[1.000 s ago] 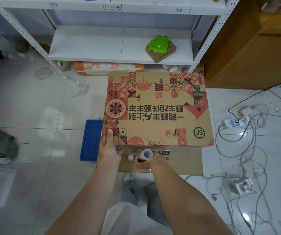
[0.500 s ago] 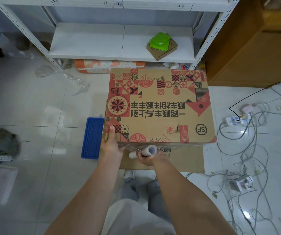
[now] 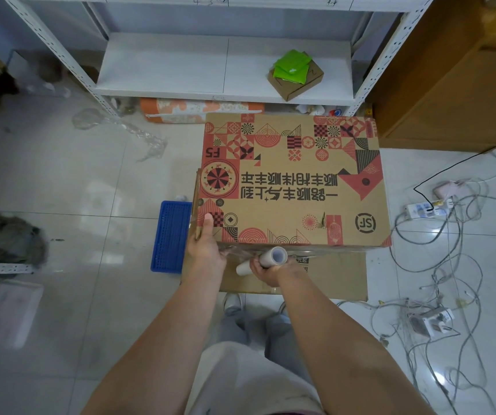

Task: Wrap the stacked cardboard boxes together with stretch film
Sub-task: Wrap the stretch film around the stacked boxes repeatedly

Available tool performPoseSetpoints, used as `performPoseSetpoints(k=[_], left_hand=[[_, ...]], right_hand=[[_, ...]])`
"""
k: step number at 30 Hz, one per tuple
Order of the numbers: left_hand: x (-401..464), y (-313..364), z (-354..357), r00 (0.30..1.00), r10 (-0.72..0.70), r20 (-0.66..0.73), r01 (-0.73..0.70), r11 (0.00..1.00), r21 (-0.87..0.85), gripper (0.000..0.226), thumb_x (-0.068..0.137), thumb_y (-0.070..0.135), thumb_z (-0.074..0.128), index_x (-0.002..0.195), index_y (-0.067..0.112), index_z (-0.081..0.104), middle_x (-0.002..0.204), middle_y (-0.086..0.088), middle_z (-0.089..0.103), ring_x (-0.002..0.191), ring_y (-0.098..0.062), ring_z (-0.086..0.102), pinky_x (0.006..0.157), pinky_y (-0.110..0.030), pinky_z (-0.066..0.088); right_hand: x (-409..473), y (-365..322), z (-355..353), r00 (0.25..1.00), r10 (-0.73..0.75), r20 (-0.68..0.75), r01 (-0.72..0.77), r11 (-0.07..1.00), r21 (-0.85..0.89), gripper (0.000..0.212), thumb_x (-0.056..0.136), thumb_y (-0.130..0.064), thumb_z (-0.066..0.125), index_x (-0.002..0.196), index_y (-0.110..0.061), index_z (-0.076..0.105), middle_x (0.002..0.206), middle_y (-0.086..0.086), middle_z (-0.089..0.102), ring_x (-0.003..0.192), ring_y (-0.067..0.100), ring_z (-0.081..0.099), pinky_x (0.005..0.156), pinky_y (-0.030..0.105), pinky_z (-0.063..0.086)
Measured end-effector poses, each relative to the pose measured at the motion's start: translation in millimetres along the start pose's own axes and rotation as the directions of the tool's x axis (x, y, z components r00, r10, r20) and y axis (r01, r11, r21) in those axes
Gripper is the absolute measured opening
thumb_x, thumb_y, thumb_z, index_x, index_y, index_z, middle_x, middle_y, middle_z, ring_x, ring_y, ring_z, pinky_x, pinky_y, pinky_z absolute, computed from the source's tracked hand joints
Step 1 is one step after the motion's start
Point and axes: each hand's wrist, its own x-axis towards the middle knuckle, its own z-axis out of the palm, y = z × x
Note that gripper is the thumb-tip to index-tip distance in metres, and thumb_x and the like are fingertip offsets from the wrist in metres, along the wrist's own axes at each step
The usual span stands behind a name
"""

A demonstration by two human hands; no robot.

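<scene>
A printed brown and red cardboard box [image 3: 291,181] sits on top of a plainer cardboard box [image 3: 330,274] on the tiled floor. My left hand [image 3: 206,250] grips the top box's near left corner, thumb on the lid, pinning clear film there. My right hand [image 3: 266,269] holds a stretch film roll [image 3: 263,260] with a pale cardboard core against the near face of the stack, just below the top box's edge. A band of clear film [image 3: 315,251] shows along that near edge.
A blue plastic tray [image 3: 170,235] lies left of the boxes. White metal shelving [image 3: 225,67] stands behind, with a small box under green packets [image 3: 294,73]. Tangled cables and power strips [image 3: 438,265] cover the floor at right. A wooden cabinet [image 3: 456,85] is at back right.
The view has shifted slightly. My right hand with the roll has edged a little right along the near face. My left hand stays on the corner.
</scene>
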Motion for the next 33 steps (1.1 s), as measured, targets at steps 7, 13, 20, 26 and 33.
performPoseSetpoints(k=[7, 13, 20, 26, 33], left_hand=[[-3.5, 1.7, 1.3, 1.000, 0.002, -0.003, -0.002, 1.000, 0.024, 0.046, 0.079, 0.030, 0.074, 0.118, 0.013, 0.056, 0.108, -0.010, 0.068, 0.087, -0.032, 0.068, 0.075, -0.059, 0.055], [6.5, -2.2, -3.0, 1.000, -0.006, -0.007, 0.006, 0.997, 0.072, 0.050, 0.080, 0.035, 0.073, 0.122, 0.015, 0.054, 0.104, -0.008, 0.067, 0.089, -0.033, 0.067, 0.080, -0.062, 0.052], [10.2, -2.7, -3.5, 1.000, 0.014, 0.004, -0.014, 0.998, 0.058, 0.047, 0.082, 0.032, 0.072, 0.122, 0.013, 0.056, 0.100, -0.007, 0.071, 0.085, -0.026, 0.069, 0.070, -0.043, 0.058], [11.4, -3.9, -2.8, 1.000, 0.009, -0.019, -0.007, 0.997, 0.079, 0.047, 0.081, 0.035, 0.073, 0.120, 0.013, 0.057, 0.098, -0.008, 0.072, 0.088, -0.029, 0.070, 0.083, -0.057, 0.054], [13.5, -3.9, -3.2, 1.000, 0.018, -0.012, -0.017, 0.998, 0.058, 0.043, 0.083, 0.031, 0.071, 0.118, 0.011, 0.057, 0.096, -0.007, 0.071, 0.080, -0.027, 0.070, 0.074, -0.053, 0.057]], right_hand=[[12.8, -11.3, -2.9, 1.000, 0.010, -0.019, -0.014, 0.966, -0.258, 0.036, 0.094, -0.024, 0.048, 0.121, -0.002, 0.044, 0.117, 0.026, 0.049, 0.082, 0.041, 0.052, 0.062, 0.045, 0.051], [39.8, 2.0, -8.5, 0.999, 0.007, -0.038, -0.035, 0.589, -0.808, 0.031, 0.089, -0.012, 0.041, 0.118, -0.001, 0.046, 0.088, 0.022, 0.060, 0.063, 0.031, 0.060, 0.047, 0.037, 0.054], [43.0, 37.7, 8.7, 0.998, -0.034, 0.062, 0.070, 0.566, -0.821, 0.015, 0.088, -0.023, 0.051, 0.079, -0.011, 0.053, 0.065, 0.005, 0.054, 0.056, 0.016, 0.054, 0.042, 0.020, 0.049], [49.3, 41.5, 24.3, 0.993, -0.021, 0.116, 0.114, 0.426, -0.898, 0.012, 0.080, -0.011, 0.068, 0.087, -0.003, 0.061, 0.091, 0.013, 0.063, 0.083, 0.020, 0.062, 0.068, 0.023, 0.057], [74.4, 35.9, 20.7, 0.960, -0.019, 0.280, 0.265, 0.398, -0.878, 0.015, 0.096, -0.007, 0.050, 0.091, -0.006, 0.064, 0.070, 0.002, 0.068, 0.056, 0.000, 0.057, 0.055, 0.011, 0.048]])
